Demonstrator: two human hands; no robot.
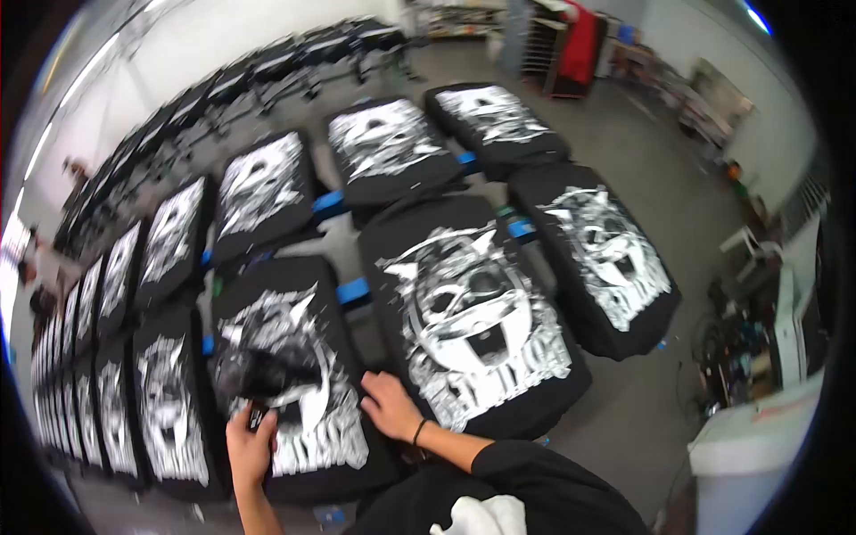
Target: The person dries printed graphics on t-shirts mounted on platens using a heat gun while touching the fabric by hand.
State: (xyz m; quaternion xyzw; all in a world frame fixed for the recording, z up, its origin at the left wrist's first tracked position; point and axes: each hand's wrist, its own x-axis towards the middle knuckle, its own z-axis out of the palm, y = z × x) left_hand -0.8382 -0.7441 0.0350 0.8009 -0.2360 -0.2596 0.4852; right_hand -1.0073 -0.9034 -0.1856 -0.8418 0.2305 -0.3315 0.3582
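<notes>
My left hand (250, 439) is closed around a dark handled tool (257, 417) with a small pale mark; its kind is not clear. A blurred dark shape just above may be the tool's other end. Beneath it lies a black shirt (267, 276) with a white and grey skull-like print (316, 450), stretched flat over a board. My right hand (390, 406) wears a dark wristband and rests at this shirt's right edge, its fingers stretched out and holding nothing. To the right is another black shirt (571, 388) with the same kind of print, fully visible.
Rows of boards with printed black shirts (169, 406) run to the left and behind. Blue parts (353, 290) show between boards. Far back stand a rack (542, 49) with a red cloth (580, 40) and more black equipment (259, 67). Clutter (740, 339) lies on the right.
</notes>
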